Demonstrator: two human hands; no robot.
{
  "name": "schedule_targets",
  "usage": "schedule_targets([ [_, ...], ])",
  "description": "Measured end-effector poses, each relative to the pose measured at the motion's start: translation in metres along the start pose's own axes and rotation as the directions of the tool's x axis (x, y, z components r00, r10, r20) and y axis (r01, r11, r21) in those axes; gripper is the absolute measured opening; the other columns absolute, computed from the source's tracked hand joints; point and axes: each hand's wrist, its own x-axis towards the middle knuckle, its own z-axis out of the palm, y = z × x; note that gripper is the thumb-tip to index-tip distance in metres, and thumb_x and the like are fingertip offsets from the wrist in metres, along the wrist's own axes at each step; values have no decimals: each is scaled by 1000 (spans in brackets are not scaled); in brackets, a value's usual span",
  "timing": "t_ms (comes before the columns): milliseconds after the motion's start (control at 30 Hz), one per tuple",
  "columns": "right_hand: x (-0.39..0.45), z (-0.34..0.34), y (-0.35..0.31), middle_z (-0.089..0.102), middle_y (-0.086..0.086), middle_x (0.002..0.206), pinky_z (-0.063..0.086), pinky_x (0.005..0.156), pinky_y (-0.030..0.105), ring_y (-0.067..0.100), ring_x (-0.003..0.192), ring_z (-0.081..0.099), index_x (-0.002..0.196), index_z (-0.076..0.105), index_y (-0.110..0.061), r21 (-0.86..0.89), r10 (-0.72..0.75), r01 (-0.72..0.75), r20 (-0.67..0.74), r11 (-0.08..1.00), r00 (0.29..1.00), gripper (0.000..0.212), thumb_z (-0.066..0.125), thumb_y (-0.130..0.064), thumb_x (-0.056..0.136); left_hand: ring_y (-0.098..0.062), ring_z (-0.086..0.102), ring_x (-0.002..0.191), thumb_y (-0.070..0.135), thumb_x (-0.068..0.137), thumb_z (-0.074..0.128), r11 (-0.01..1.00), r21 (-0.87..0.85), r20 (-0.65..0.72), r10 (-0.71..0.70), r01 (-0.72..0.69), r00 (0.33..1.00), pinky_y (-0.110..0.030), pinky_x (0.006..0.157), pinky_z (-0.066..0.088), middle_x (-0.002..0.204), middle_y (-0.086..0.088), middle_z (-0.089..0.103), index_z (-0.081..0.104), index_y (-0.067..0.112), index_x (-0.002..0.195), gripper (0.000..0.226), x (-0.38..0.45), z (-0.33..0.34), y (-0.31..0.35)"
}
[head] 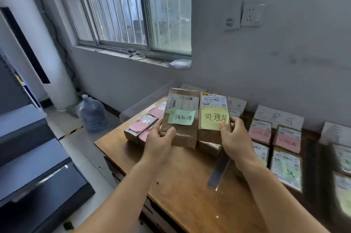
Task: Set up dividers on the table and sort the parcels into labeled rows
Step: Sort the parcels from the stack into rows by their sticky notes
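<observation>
My left hand (160, 137) grips the near end of a brown parcel with a green note (182, 107), lifted above the wooden table (180, 181). Beside it, my right hand (234, 134) grips a second brown parcel with a yellow note (213, 111), also raised. Under them lie more parcels with pink notes (141, 127). A metal divider strip (218, 173) lies flat on the table below my right wrist. To the right, parcels with pink notes (260, 133) and green notes (286, 170) lie in rows before a handwritten paper label (279, 118) at the wall.
A clear plastic sheet (146, 99) stands at the table's far left edge. A water jug (92, 113) sits on the floor by a white column. Dark grey cabinets (34, 156) stand left of the table. A window and wall sockets are behind.
</observation>
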Motion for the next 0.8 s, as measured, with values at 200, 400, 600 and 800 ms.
schedule_targets([
  [200,46,42,1,57,1,118,46,62,16,10,96,56,135,34,-18,27,99,-99,-5,995,995,43,48,-34,97,-13,65,100,15,92,60,999,5,24,-41,41,999,-33,89,54,105,10,67,49,42,110,35,66,-8,-3],
  [400,69,62,4,56,7,123,53,89,41,20,110,56,134,34,-21,25,160,-159,-43,987,986,42,48,-34,97,-19,61,108,13,92,59,997,-12,75,-70,71,995,-32,82,55,117,0,65,48,29,133,45,109,-11,-11],
  [600,68,73,12,53,9,126,56,83,37,20,105,58,134,35,-22,-7,220,-222,-110,975,969,40,47,-33,97,-19,60,110,18,93,59,997,-17,141,-71,75,987,-41,91,54,122,-1,61,43,29,138,49,136,-14,-19],
  [800,36,103,14,54,9,124,53,87,39,20,104,57,133,39,-23,-95,260,-276,-156,956,953,38,46,-34,97,-17,61,105,16,93,59,996,-56,215,-60,74,975,-36,90,53,118,-4,63,44,23,136,46,160,-33,-24],
])
